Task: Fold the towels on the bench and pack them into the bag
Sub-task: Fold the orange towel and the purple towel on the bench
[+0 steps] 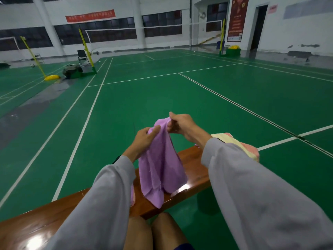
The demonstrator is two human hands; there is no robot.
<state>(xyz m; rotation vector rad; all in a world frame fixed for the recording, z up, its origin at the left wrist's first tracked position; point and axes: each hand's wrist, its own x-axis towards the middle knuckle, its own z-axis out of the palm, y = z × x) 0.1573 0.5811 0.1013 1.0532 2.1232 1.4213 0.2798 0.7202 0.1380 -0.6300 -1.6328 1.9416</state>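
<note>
Green court floor [216, 105] with white lines, indoor badminton hall. Yellow net posts [86, 49] and a folding chair [82, 55] stand far back left.

Wooden worktop [194, 170] runs diagonally across the lower frame, glossy with glare spots.

Purple towel [160, 168] is held up over the worktop by its top edge. Its lower end drapes on the wood, and one corner hangs past the near edge.

Left hand [145, 137]: thumb on the front of the cloth, fingers curled behind it, gripping the top left part.

Right hand [180, 124]: fingers [172, 128] bunched, pinching the top edge, slightly higher than the left. The hands are close together.

Cream towel [232, 142] lies on a pink towel [252, 148] further along the worktop, partly hidden by the right forearm.

Grey sleeves [252, 195] on both arms, bare knees [153, 231] at the bottom.
</note>
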